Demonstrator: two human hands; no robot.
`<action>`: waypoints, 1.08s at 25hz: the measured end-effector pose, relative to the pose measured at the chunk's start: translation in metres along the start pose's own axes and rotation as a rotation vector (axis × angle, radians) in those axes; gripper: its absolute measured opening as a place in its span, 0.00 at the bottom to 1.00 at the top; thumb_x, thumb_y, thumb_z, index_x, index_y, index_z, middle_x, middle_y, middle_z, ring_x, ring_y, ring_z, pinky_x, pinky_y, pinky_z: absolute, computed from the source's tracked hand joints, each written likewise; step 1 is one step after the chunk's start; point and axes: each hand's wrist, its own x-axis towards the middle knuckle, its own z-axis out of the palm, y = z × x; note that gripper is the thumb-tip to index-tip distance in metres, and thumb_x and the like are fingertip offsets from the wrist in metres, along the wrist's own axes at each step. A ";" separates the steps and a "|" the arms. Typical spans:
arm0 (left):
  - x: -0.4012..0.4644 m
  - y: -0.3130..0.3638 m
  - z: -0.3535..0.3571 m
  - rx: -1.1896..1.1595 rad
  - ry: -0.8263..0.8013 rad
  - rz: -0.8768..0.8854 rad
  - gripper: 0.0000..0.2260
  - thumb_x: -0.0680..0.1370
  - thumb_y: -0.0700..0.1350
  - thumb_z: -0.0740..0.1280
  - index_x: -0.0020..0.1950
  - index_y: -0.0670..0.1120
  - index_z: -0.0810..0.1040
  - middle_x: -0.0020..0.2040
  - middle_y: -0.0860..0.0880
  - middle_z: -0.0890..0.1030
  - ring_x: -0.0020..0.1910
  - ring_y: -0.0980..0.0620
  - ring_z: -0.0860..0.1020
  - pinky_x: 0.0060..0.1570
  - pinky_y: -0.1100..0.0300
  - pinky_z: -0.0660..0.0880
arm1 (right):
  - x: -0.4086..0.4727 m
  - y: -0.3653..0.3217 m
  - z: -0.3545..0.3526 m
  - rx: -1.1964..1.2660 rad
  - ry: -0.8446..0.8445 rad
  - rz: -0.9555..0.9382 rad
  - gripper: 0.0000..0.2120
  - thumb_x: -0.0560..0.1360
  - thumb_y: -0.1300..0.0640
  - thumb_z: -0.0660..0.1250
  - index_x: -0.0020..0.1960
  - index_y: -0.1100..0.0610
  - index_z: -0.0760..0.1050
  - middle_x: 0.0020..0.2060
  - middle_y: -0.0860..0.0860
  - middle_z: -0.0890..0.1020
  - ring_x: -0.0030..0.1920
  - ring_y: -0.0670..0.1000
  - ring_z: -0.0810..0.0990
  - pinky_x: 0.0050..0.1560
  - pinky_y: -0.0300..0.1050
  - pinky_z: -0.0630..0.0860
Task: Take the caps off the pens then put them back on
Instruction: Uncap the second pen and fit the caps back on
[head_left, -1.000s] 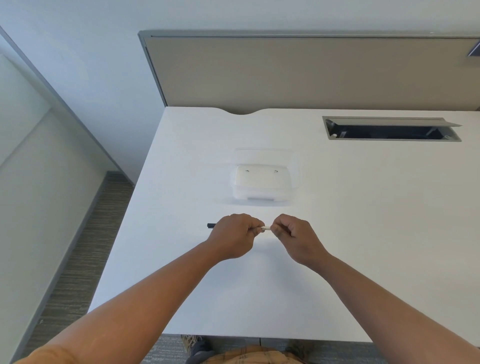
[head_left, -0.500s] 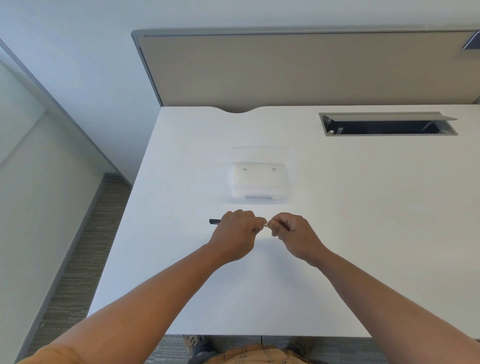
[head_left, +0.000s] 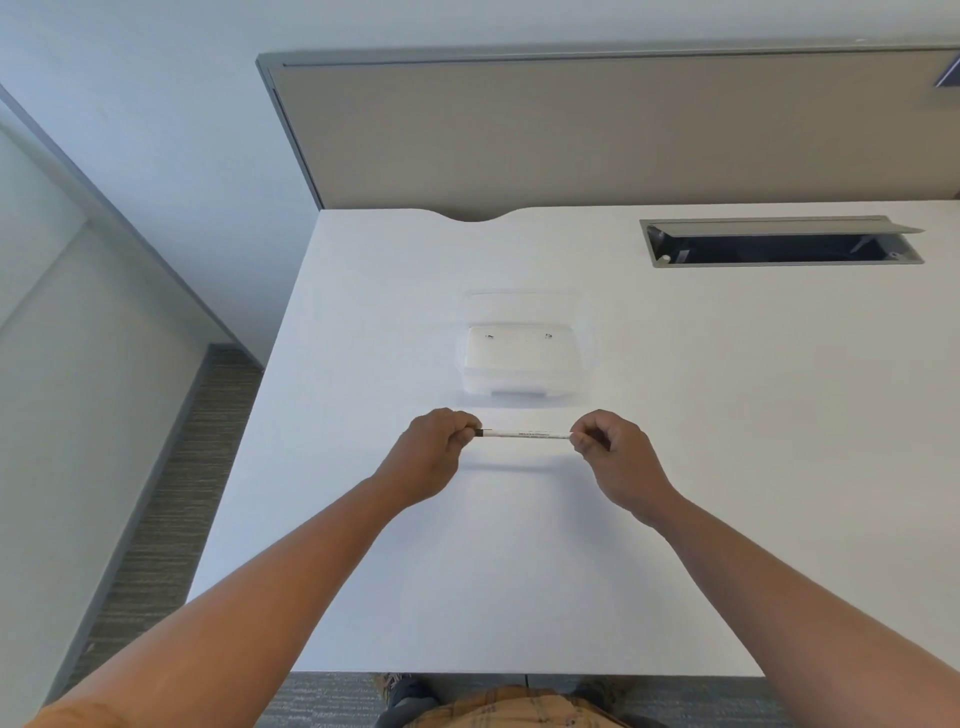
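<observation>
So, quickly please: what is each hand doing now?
Left hand: closed, pinching the pen at its dark end.
Right hand: closed, pinching the pen's other end.

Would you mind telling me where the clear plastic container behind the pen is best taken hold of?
Probably by its two short sides, coming down from above. The clear container sits flat and low on the desk, wider than deep, with nothing beside it. Both the left hand and right hand currently hold the pen.
</observation>
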 end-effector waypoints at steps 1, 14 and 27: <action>0.002 0.000 0.001 -0.022 0.001 -0.016 0.10 0.83 0.41 0.62 0.57 0.49 0.82 0.48 0.51 0.80 0.47 0.54 0.75 0.45 0.63 0.68 | 0.002 0.001 0.000 -0.005 0.003 -0.007 0.08 0.79 0.58 0.68 0.42 0.50 0.77 0.34 0.46 0.75 0.30 0.41 0.68 0.33 0.35 0.68; 0.028 -0.013 0.019 -0.037 0.018 -0.064 0.10 0.79 0.36 0.65 0.54 0.47 0.84 0.52 0.53 0.81 0.50 0.53 0.78 0.49 0.64 0.72 | 0.038 0.009 -0.002 -0.266 -0.078 -0.089 0.06 0.76 0.61 0.70 0.43 0.52 0.80 0.35 0.44 0.80 0.34 0.39 0.75 0.37 0.28 0.70; 0.043 -0.028 0.033 0.041 -0.018 -0.016 0.09 0.78 0.34 0.65 0.53 0.44 0.81 0.49 0.52 0.76 0.50 0.49 0.75 0.51 0.57 0.73 | 0.060 0.029 0.008 -0.308 -0.120 -0.018 0.03 0.73 0.64 0.73 0.45 0.57 0.83 0.43 0.50 0.83 0.45 0.52 0.81 0.48 0.43 0.75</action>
